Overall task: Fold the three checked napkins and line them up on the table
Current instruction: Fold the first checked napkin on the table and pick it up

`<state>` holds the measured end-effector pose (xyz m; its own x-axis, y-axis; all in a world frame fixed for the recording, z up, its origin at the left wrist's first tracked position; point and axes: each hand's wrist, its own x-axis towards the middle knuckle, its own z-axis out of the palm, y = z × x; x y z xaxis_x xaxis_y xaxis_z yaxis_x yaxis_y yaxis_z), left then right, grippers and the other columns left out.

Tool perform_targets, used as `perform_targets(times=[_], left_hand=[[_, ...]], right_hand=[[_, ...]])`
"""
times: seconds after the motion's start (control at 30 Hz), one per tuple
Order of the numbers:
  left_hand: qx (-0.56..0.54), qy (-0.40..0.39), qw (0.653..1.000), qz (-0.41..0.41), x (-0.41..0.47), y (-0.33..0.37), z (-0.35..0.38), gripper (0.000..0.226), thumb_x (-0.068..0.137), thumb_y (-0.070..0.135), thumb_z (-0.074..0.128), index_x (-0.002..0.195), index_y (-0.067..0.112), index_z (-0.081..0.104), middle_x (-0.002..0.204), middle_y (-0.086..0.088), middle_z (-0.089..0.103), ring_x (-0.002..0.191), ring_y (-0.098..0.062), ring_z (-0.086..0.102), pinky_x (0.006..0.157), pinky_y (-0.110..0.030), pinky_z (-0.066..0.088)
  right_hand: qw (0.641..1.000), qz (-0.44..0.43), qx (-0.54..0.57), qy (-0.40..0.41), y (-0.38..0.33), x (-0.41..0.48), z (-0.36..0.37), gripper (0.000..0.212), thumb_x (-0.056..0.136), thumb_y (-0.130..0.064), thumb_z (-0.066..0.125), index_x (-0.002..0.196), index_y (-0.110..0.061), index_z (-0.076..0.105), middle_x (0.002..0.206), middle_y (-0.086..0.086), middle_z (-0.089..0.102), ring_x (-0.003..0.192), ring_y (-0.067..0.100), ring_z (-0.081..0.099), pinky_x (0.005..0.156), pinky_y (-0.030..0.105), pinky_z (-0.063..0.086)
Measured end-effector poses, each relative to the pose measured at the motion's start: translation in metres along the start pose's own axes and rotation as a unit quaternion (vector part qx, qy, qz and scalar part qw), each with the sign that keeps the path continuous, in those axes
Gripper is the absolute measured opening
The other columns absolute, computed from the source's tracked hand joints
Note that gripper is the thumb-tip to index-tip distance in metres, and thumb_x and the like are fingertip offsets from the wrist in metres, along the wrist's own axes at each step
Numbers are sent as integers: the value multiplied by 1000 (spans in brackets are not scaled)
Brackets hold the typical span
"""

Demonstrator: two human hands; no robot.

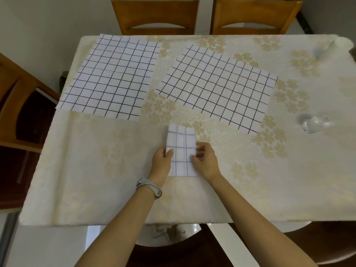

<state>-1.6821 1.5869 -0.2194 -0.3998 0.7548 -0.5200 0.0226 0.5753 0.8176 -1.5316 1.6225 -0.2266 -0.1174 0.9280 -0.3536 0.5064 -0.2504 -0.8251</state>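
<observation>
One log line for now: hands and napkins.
left hand: pinches folded napkin, left edge | right hand: pinches its right edge | far-left napkin: flat, unfolded | far-right napkin: flat, unfolded

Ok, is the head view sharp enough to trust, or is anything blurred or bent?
Head view: the wide lens bows the table edges; the folded napkin and the glass look soft; the far-left napkin and far-right napkin are crisp.

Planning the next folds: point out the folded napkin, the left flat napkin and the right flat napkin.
folded napkin (181, 138): head view, middle of its upper half.
left flat napkin (111, 78): head view, its centre.
right flat napkin (217, 91): head view, its centre.
</observation>
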Motion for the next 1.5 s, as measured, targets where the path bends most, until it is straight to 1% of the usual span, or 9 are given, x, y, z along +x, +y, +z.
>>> perform_targets(times=[0.13, 0.27, 0.37, 0.5, 0.7, 0.97, 1.23, 1.33, 1.5], left_hand=[[-58, -13, 998, 4, -17, 8, 2, 20, 98, 16, 55, 115, 7, 60, 109, -7, 67, 98, -21, 65, 81, -32, 54], [-109, -44, 993, 26, -43, 20, 1, 16, 97, 14, 56, 112, 13, 62, 106, -4, 69, 95, -19, 67, 82, -35, 56], [-134, -71, 988, 31, -66, 28, -1, 13, 97, 13, 57, 108, 17, 62, 104, -3, 70, 93, -18, 68, 77, -34, 56], [-132, -110, 984, 44, -93, 36, -2, 20, 97, 15, 57, 116, 12, 62, 108, -6, 70, 96, -21, 69, 78, -36, 57], [-109, -166, 978, 66, -143, 47, -1, 15, 101, 23, 49, 99, 24, 64, 99, -1, 71, 84, -14, 68, 63, -27, 54], [-80, -263, 955, 110, -211, 64, 28, 19, 103, 20, 46, 101, 22, 64, 92, 2, 71, 73, -6, 68, 58, -23, 55], [-32, -333, 933, 133, -281, 83, 109, 24, 103, 22, 46, 117, 14, 63, 104, -4, 72, 84, -12, 70, 64, -24, 56], [-24, -345, 929, 134, -307, 86, 155, 24, 102, 22, 46, 119, 12, 62, 106, -6, 72, 85, -13, 70, 63, -24, 56], [-17, -360, 924, 125, -353, 84, 239, 22, 102, 23, 46, 114, 15, 62, 106, -5, 72, 89, -16, 71, 66, -26, 57]], right_hand=[[996, 35, 76, -33, -9, -11, -15, 47, 93, -22, 63, 133, -9, 42, 116, 4, 56, 98, 19, 59, 80, 27, 50], [968, 118, 201, -91, -13, -28, -34, 50, 92, -40, 61, 132, -13, 50, 124, 5, 64, 108, 21, 65, 94, 36, 54], [934, 121, 313, -121, -18, -50, -49, 38, 95, -31, 60, 128, -13, 60, 120, 7, 71, 108, 24, 68, 96, 42, 53], [938, 79, 331, -65, -26, -88, -68, 30, 97, -15, 57, 127, -15, 60, 117, 8, 72, 105, 25, 70, 90, 39, 57], [942, 55, 330, 6, -32, -153, -96, 28, 99, -14, 53, 125, -18, 60, 111, 1, 72, 92, 14, 72, 72, 26, 58], [924, 39, 367, 97, -22, -238, -147, 21, 100, -16, 50, 112, -24, 65, 99, -5, 75, 87, 12, 72, 72, 29, 58], [900, 42, 388, 193, 12, -301, -229, 19, 99, -20, 51, 114, -23, 63, 108, 2, 72, 98, 20, 68, 85, 38, 58], [894, 42, 388, 218, 33, -320, -272, 25, 99, -19, 52, 121, -18, 61, 106, 2, 72, 95, 17, 69, 80, 35, 58], [888, 55, 381, 250, 77, -345, -346, 18, 98, -19, 52, 112, -22, 63, 105, 4, 71, 92, 19, 68, 75, 35, 58]])
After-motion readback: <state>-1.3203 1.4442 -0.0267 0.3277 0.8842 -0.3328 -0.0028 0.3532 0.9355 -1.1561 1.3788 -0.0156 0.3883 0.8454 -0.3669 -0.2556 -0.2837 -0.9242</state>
